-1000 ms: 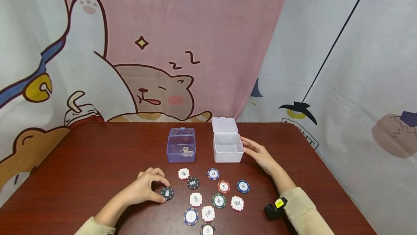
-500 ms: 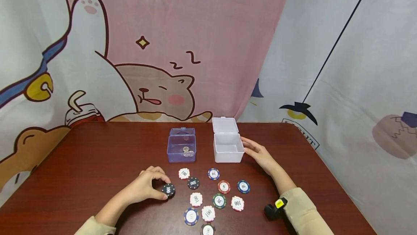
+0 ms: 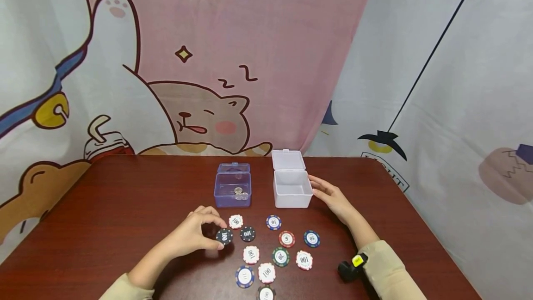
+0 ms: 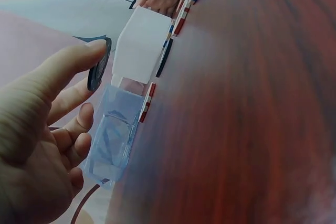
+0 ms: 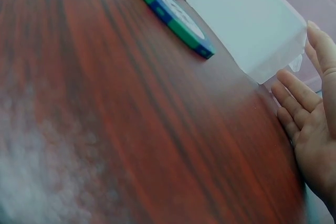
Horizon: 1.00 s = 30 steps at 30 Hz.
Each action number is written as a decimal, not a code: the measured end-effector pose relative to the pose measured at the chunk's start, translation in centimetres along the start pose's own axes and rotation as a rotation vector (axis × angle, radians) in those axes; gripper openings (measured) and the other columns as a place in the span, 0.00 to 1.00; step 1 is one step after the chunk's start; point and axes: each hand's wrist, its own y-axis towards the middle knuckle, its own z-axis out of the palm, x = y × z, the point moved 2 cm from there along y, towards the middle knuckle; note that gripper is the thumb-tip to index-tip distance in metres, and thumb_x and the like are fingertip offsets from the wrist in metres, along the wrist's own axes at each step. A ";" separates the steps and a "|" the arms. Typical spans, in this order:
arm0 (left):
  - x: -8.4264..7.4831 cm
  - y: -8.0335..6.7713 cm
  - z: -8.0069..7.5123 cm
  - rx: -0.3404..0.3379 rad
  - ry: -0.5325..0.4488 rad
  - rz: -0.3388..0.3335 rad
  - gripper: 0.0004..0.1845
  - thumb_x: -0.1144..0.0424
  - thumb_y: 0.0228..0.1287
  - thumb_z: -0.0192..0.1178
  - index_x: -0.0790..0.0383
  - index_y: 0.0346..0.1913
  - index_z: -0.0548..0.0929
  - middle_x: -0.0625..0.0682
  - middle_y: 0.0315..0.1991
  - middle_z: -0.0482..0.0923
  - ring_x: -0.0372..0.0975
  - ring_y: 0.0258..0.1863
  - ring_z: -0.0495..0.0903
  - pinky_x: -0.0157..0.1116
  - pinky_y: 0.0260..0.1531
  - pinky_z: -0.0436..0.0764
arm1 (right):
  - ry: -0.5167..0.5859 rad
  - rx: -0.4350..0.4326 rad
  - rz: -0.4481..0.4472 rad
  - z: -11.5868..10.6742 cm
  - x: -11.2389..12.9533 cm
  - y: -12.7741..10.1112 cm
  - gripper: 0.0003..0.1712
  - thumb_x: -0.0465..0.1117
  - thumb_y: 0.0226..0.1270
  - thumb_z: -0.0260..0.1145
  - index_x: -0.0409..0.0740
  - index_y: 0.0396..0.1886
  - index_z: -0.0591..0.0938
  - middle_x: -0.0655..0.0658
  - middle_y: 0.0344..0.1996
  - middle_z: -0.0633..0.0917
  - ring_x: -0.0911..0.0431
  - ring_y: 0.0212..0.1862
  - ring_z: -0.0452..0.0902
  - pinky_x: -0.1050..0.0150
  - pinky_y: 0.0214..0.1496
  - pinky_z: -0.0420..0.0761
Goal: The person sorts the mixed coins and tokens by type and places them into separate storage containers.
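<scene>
My left hand (image 3: pixel 193 234) pinches a black poker chip (image 3: pixel 224 236) marked 100 between thumb and finger. In the left wrist view this chip (image 4: pixel 98 66) is raised off the table, its edge toward the camera, and the other fingers are bent below it. At the open white plastic box (image 3: pixel 293 194), my right hand (image 3: pixel 335 200) has its fingertips at the right wall. The right wrist view shows the fingers of that hand (image 5: pixel 315 114) mostly straight beside the box. The box's hinged lid stands up at the back, and nothing lies inside.
Left of the white box stands an open blue translucent box (image 3: pixel 226 196) with several clear discs. Poker chips lie in front, among them a white one (image 3: pixel 235 221), a black one (image 3: pixel 247 234), a red one (image 3: pixel 287 239) and a green one (image 3: pixel 281 257). A patterned curtain hangs behind the table.
My left hand has lifted the black chip and carried it right and a little toward the boxes. My right hand has stayed at the white box.
</scene>
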 end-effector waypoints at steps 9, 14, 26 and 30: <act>-0.4 0.8 0.1 -0.007 -0.005 0.003 0.18 0.58 0.38 0.78 0.46 0.37 0.85 0.37 0.36 0.76 0.38 0.40 0.69 0.43 0.41 0.67 | -0.004 -0.018 -0.002 -0.2 -1.2 0.3 0.28 0.42 0.72 0.58 0.44 0.70 0.67 0.35 0.62 0.73 0.42 0.63 0.67 0.42 0.63 0.62; -0.9 1.7 0.4 -0.020 0.005 0.017 0.18 0.56 0.38 0.78 0.47 0.37 0.85 0.38 0.36 0.76 0.37 0.40 0.69 0.43 0.41 0.66 | 0.004 -0.011 -0.009 -0.1 -1.2 0.3 0.28 0.41 0.73 0.57 0.43 0.70 0.67 0.34 0.62 0.72 0.42 0.63 0.66 0.41 0.63 0.61; -2.2 4.8 1.0 -0.038 0.021 0.030 0.18 0.55 0.42 0.78 0.48 0.40 0.86 0.38 0.38 0.74 0.40 0.45 0.69 0.49 0.48 0.64 | 0.002 -0.017 0.000 -0.2 -1.5 0.4 0.28 0.42 0.72 0.58 0.46 0.70 0.68 0.37 0.62 0.73 0.44 0.63 0.67 0.40 0.63 0.61; -2.5 5.8 1.0 -0.037 0.018 0.022 0.18 0.55 0.42 0.77 0.48 0.40 0.86 0.40 0.41 0.75 0.42 0.48 0.68 0.51 0.49 0.65 | 0.000 -0.018 -0.002 -0.2 -1.4 0.4 0.28 0.42 0.72 0.58 0.46 0.70 0.68 0.36 0.62 0.73 0.43 0.63 0.67 0.40 0.63 0.61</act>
